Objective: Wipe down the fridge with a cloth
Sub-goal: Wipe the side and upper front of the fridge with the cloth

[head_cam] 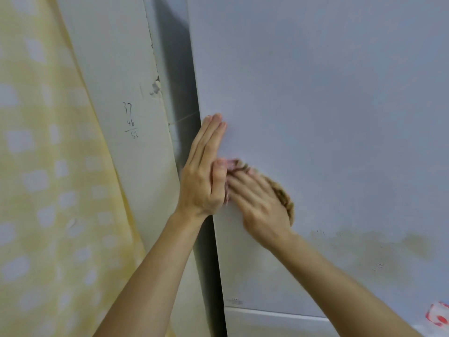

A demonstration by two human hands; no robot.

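Observation:
The white fridge door (328,105) fills the right of the head view. My left hand (204,171) lies flat against its left edge, fingers straight and together, pointing up, holding nothing. Just to its right, my right hand (260,203) presses a brown and pink cloth (284,195) flat on the door; the hand is blurred and covers most of the cloth. A yellowish stain (393,242) marks the door to the lower right of the cloth.
A yellow and white patterned curtain (48,166) hangs at the left. Beside it stands a grey wall (126,93) with pencilled numbers and a chipped edge. A seam (267,311) crosses the fridge lower down. A red and white sticker (438,317) sits at the bottom right.

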